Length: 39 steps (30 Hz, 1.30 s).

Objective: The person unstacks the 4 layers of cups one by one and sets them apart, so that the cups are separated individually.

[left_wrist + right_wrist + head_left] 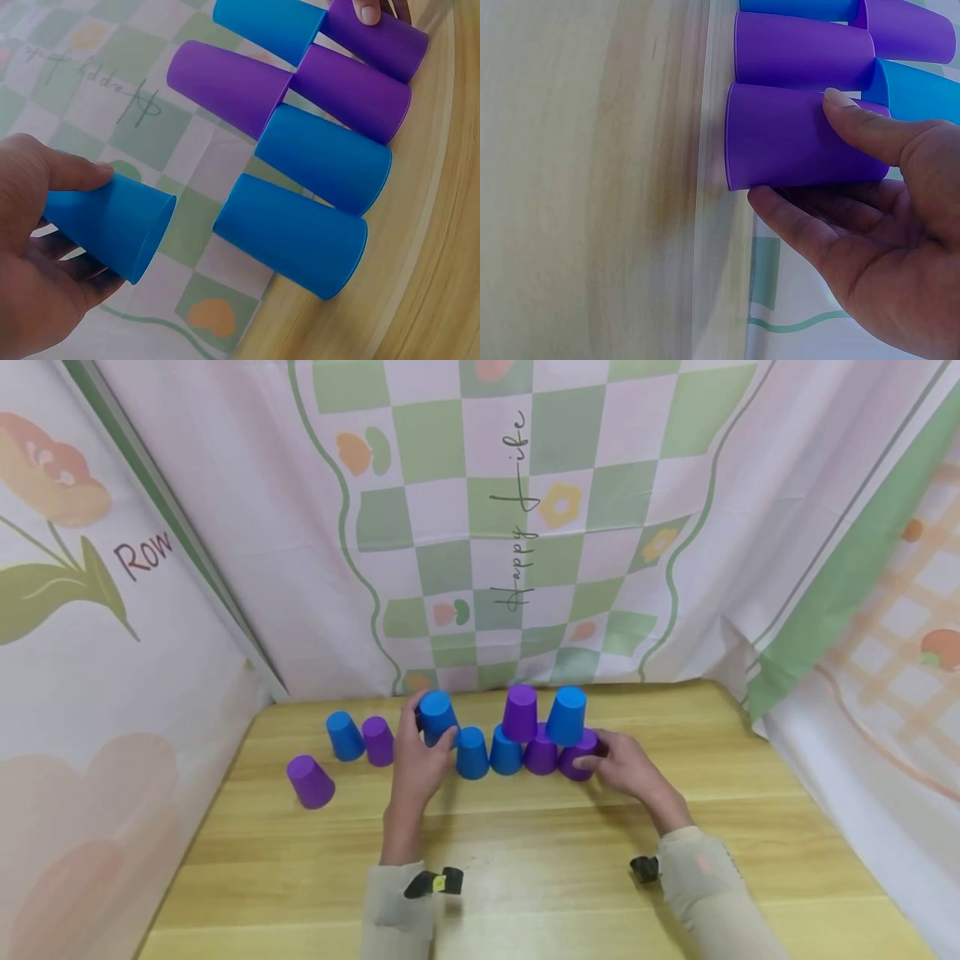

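Observation:
My left hand [422, 758] grips an upside-down blue cup [112, 221] between thumb and fingers, raised off the table at the left of a cup row. That row, all upside down, runs from a blue cup [472, 754] and another blue cup [506, 752] to a purple cup [540, 753] and an end purple cup [795, 139]. Around the end cup curl the thumb and fingers of my right hand [626, 766]. Above the row, a purple cup [520, 714] and a blue cup [566, 717] stand on the lower cups.
To the left stand a loose blue cup [345, 737], a purple cup [378, 742] and, nearer the front, another purple cup [311, 782]. A printed curtain [510, 527] hangs along the back edge of the wooden table [525, 877], with more cloth at both sides.

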Tool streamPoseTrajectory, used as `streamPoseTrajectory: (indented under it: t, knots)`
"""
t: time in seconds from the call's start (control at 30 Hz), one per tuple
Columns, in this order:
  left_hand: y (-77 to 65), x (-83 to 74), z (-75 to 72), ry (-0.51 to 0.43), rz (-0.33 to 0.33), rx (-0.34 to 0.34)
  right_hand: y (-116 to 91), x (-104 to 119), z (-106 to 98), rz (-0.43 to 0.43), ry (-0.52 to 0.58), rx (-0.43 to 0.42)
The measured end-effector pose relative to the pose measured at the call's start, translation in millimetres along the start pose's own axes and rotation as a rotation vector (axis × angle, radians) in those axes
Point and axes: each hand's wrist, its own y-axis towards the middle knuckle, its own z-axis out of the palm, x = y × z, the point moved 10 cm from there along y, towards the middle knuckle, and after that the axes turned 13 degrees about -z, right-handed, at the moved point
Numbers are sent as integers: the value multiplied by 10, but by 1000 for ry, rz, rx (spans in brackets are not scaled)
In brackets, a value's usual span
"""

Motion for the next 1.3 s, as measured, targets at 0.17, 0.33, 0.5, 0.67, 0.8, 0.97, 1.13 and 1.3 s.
streamPoseTrajectory:
  t: [0.17,0.33,0.5,0.67,0.8,0.97,1.13,1.3]
  knots:
    - [6,69,-98,4,-44,-8,-2,1,3,6,-1,4]
    - [18,160,-213,10,-68,-30,-2,1,2,5,-1,9]
    - [31,214,-287,0,-68,-43,-1,0,-4,5,-1,6]
    - [30,284,-356,-11,-78,-66,0,4,-2,2,0,5]
    - [30,333,-433,-10,-89,-88,0,4,2,2,3,6]
    - [33,368,-556,-12,-88,-121,1,11,14,6,2,9]
    - [21,439,-678,-32,-111,-164,4,14,29,4,0,16]
    - [7,521,-770,-74,-142,-206,3,16,17,7,-15,13]
